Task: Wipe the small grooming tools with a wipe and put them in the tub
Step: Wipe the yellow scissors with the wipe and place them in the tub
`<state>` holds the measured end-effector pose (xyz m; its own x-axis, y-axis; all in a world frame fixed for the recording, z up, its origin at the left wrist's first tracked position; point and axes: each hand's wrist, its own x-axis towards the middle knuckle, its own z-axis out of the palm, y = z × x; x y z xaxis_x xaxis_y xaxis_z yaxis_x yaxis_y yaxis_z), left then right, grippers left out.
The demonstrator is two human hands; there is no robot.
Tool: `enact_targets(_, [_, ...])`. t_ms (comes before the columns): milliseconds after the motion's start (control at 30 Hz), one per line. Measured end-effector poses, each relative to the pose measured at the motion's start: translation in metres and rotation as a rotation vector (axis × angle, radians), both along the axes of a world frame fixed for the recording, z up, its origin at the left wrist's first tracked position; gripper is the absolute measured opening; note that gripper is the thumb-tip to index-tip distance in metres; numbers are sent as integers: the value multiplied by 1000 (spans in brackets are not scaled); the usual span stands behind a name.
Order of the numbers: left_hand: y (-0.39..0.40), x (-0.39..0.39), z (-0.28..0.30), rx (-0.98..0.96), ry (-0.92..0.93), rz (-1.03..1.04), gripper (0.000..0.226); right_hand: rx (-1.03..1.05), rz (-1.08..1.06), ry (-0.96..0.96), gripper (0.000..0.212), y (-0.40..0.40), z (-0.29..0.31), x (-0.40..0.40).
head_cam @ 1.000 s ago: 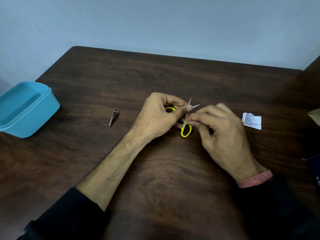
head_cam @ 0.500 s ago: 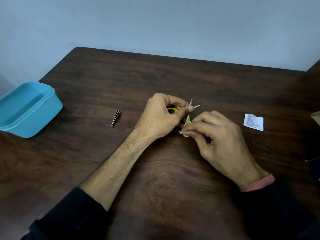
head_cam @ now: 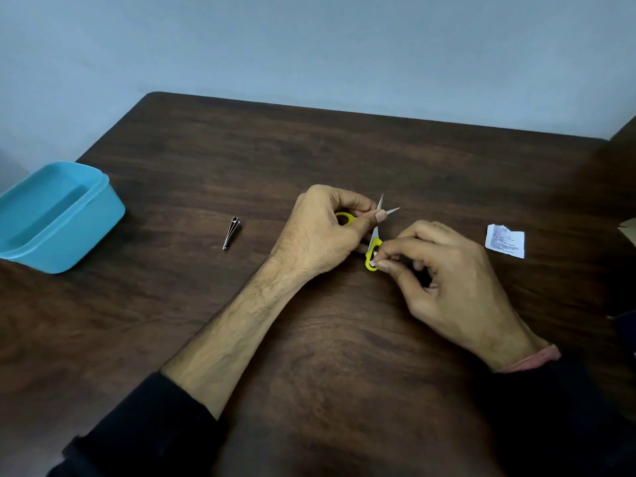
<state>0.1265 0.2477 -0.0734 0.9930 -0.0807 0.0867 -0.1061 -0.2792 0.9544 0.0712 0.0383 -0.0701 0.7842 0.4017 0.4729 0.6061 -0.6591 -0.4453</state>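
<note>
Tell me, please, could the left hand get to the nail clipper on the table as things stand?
Probably yes, once freed: bare table lies between the left hand and the nail clipper beside it, but that hand currently grips the yellow scissors.

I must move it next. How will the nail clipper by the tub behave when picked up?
The nail clipper looks like thin, rigid metal, so probably stiff and light. It lies flat on the table, so likely slides rather than rolls; its shiny, narrow body may slip from fingertips.
</note>
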Motion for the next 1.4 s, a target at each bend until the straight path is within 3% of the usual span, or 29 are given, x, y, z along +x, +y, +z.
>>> enact_targets(433, [1, -2, 2, 24, -3, -60, 9, 23, -164, 1, 9, 6, 2, 7])
enact_targets(1400, [0, -1, 3, -13, 15, 16, 9, 28, -17, 97, 11, 0, 1, 0])
